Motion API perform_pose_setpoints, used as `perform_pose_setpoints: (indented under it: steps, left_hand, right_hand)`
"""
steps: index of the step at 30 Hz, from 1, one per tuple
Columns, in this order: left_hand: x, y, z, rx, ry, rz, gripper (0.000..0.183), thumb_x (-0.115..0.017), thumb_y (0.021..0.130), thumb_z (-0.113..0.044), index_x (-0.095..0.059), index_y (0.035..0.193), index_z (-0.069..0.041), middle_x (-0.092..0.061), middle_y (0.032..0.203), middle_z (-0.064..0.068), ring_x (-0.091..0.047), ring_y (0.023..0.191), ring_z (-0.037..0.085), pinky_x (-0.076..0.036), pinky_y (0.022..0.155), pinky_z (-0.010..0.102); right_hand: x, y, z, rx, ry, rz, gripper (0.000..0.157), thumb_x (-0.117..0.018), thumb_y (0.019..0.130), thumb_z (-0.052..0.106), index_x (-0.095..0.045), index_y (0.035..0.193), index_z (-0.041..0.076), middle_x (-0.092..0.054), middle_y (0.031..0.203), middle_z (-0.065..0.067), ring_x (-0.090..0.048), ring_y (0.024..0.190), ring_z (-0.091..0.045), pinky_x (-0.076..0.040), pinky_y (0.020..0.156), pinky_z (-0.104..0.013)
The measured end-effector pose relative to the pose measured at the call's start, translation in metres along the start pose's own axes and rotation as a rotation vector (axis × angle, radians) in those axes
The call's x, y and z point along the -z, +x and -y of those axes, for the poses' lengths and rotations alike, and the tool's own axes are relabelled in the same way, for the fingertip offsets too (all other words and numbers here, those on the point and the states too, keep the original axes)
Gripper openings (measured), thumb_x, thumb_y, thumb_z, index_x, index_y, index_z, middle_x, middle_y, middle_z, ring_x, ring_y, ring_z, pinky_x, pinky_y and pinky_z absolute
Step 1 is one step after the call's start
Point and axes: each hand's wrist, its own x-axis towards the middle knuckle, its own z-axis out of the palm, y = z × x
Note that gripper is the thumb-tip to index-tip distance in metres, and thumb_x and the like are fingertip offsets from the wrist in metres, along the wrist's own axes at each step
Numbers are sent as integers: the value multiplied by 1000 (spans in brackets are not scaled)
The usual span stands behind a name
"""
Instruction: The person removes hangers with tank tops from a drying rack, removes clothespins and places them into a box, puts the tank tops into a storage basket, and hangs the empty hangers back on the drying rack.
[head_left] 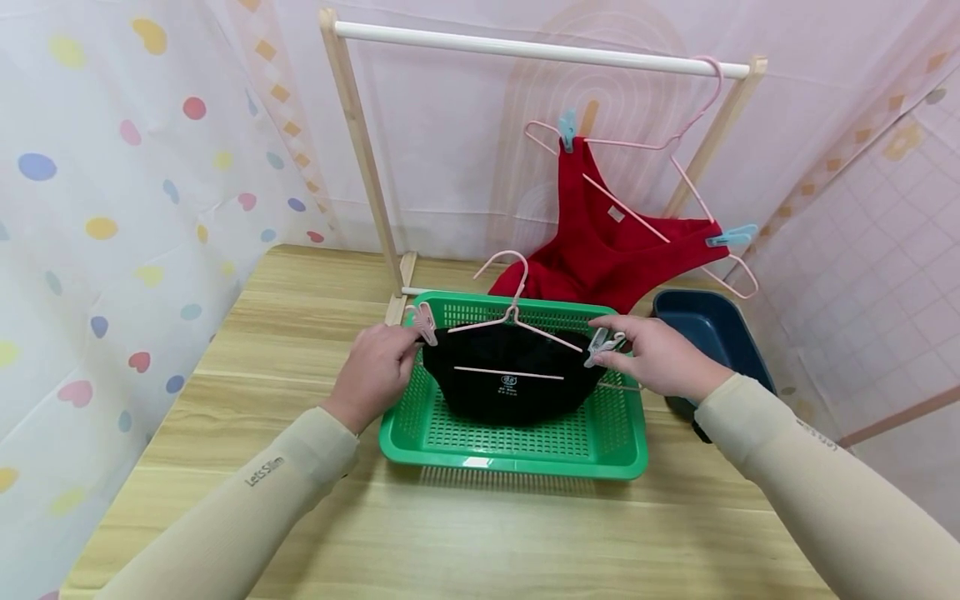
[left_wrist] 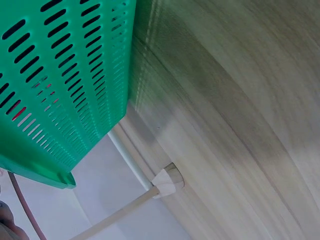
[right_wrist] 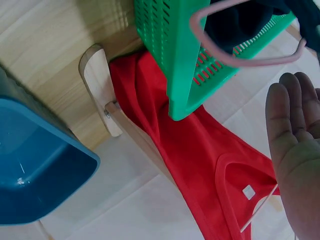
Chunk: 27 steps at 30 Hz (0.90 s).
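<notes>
A black top (head_left: 487,400) with a small white print hangs on a pink hanger (head_left: 516,310) over the green basket (head_left: 630,450). At its left end, beside a pale pink clothespin (head_left: 425,325), my left hand (head_left: 378,367) grips the fabric edge with curled fingers. My right hand (head_left: 663,354) pinches a greyish-white clothespin (head_left: 597,348) between thumb and forefinger at the top's right end. In the right wrist view, the other fingers of the right hand (right_wrist: 300,145) extend beside the hanger's pink end. The left wrist view mostly catches the basket's slotted side (left_wrist: 65,70).
Behind the basket stands a wooden rack with a white rail (head_left: 525,46). A red tank top (head_left: 630,258) hangs there from a pink hanger, held by two light-blue clothespins (head_left: 731,237). A dark blue tub (head_left: 701,321) sits right of the basket on the wooden table (head_left: 300,333).
</notes>
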Motion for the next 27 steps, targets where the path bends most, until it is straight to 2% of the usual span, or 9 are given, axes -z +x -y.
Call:
perform_pose_setpoints:
  steps: [4, 7, 12, 17, 20, 23, 27]
  left_hand:
    - [-1, 1, 0, -8, -10, -4, 9, -61, 102, -9, -70, 103, -10, -72, 82, 4, -54, 72, 26, -42, 72, 42]
    - [-1, 1, 0, -18, -23, 5, 14, -63, 101, -9, -71, 112, -11, -73, 85, 5, -59, 76, 27, -46, 75, 45]
    - [2, 2, -2, -13, -41, 71, 15, -63, 103, -13, -71, 116, -12, -77, 96, 6, -65, 85, 28, -50, 82, 48]
    - [5, 1, -3, 7, -20, 125, 15, -63, 105, -22, -73, 113, -14, -77, 94, 4, -63, 78, 25, -49, 77, 47]
    - [6, 1, -3, 10, 3, 131, 15, -64, 105, -25, -74, 110, -16, -74, 86, 2, -63, 74, 23, -48, 73, 46]
    - [6, 2, -5, 14, 3, 130, 14, -67, 103, -27, -74, 106, -15, -71, 80, 0, -64, 73, 22, -49, 74, 46]
    - [3, 1, -6, 32, -6, 122, 18, -71, 101, -31, -71, 94, -15, -62, 70, -2, -57, 69, 20, -46, 72, 44]
  right_hand:
    - [-3, -2, 1, 5, -15, -37, 50, -73, 100, 25, -59, 146, 8, -75, 98, 0, -62, 80, -16, -50, 66, -31]
    - [-4, -2, 1, -1, -10, -63, 48, -73, 101, 23, -60, 144, 7, -76, 104, -3, -65, 85, -17, -52, 69, -31]
    - [-7, -3, 2, -17, -16, -92, 47, -72, 101, 23, -59, 144, 6, -77, 107, -5, -67, 88, -19, -54, 71, -31]
    - [-9, -3, 1, -16, -14, -109, 44, -70, 102, 21, -59, 142, 5, -77, 110, -7, -71, 94, -18, -59, 79, -37]
    - [-11, -4, -1, -12, -12, -117, 42, -70, 103, 19, -59, 140, 5, -77, 111, -8, -72, 94, -17, -60, 81, -39]
    - [-13, -4, -2, -5, -10, -123, 40, -69, 103, 18, -58, 139, 4, -77, 111, -8, -71, 92, -17, -60, 81, -39]
    - [-15, -5, -3, 7, -3, -127, 39, -69, 103, 17, -58, 138, 3, -76, 111, -9, -72, 94, -18, -61, 85, -43]
